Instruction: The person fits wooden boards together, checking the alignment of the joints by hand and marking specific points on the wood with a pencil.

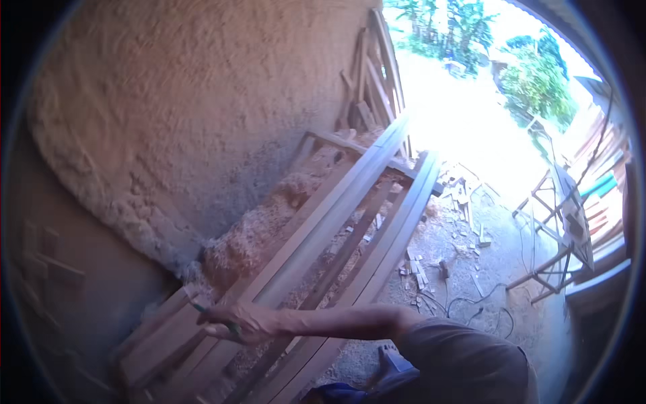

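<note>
My right hand [241, 322] reaches across to the left over long wooden boards, its forearm coming from a dark sleeve at the lower right. Its fingers are closed around a slim green pencil-like thing [233, 328]; the blur hides its exact kind. Beneath and beyond the hand, a pale planed wooden beam [323, 212] runs away toward the bright opening. To its right lie more long boards [397, 232], side by side. Shorter brown planks [161, 330] are at the lower left, near the fingertips. My left hand is out of view.
Wood shavings [245, 252] heap against the rough wall [182, 121]. A wooden crosspiece [350, 145] lies under the boards' far ends. Offcuts [417, 269] and a dark cable [464, 299] litter the floor. Timber leans at the wall's end; a frame-legged stand [568, 215] is at right.
</note>
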A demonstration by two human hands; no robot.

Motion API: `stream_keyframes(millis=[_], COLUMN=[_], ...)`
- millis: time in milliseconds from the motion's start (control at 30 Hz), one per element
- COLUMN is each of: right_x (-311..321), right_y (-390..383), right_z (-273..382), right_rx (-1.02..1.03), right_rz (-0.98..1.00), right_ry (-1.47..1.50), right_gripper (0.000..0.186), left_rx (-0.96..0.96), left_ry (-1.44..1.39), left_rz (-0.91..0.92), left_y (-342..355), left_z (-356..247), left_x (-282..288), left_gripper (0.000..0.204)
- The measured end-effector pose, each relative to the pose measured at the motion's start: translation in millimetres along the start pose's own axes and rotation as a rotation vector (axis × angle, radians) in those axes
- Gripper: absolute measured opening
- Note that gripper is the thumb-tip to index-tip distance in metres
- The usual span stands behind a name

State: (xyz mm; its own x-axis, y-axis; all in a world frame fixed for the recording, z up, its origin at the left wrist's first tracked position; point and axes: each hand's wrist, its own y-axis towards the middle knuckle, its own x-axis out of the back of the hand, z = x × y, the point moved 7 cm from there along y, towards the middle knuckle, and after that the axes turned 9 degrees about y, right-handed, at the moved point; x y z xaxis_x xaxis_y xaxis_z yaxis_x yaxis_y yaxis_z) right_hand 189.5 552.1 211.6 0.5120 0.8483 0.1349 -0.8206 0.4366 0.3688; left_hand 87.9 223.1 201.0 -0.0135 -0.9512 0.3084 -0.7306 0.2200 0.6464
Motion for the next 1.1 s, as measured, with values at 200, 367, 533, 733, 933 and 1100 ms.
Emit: stream_keyframes(millis=[200,367,533,733,933,1100], right_x=[89.0,65.9,-37.3,-95.5,-64.2,-43.7], right_y=[-312.3,-581.5,-731.1,-780.0,-812.4,-836.2], right_z=[41.5,-109.2,-200.0,-271.7,-273.1,-272.2], right_rx=[0.055,-1.021,-1.384,-1.31,-1.224,-1.198], right_rz=[-0.475,-0.557,-0.478,-0.461,-0.61,-0.695], right_ry=[-0.107,-0.542,-0.338,-0.372,-0.36,-0.362], right_gripper=[0.061,0.029,0.03,0.024,0.019,0.018], left_rx=[0.124,0.29,0.687,0.807,0.005,-0.435], left_ry=[-0.255,-0.082,0.237,0.3,0.773,0.859], left_rz=[1.434,2.167,1.983,1.613,1.651,1.443], left_y=[-321.7,-529.5,-595.3,-612.5,-641.4,-646.0], left_z=[-29.8,72.3,206.9,259.9,334.3,344.3], left_x=[-184.0,-209.5,-276.9,-392.0,-493.3,-583.2], left_gripper=[0.052,0.051,0.037,0.036,0.042,0.055])
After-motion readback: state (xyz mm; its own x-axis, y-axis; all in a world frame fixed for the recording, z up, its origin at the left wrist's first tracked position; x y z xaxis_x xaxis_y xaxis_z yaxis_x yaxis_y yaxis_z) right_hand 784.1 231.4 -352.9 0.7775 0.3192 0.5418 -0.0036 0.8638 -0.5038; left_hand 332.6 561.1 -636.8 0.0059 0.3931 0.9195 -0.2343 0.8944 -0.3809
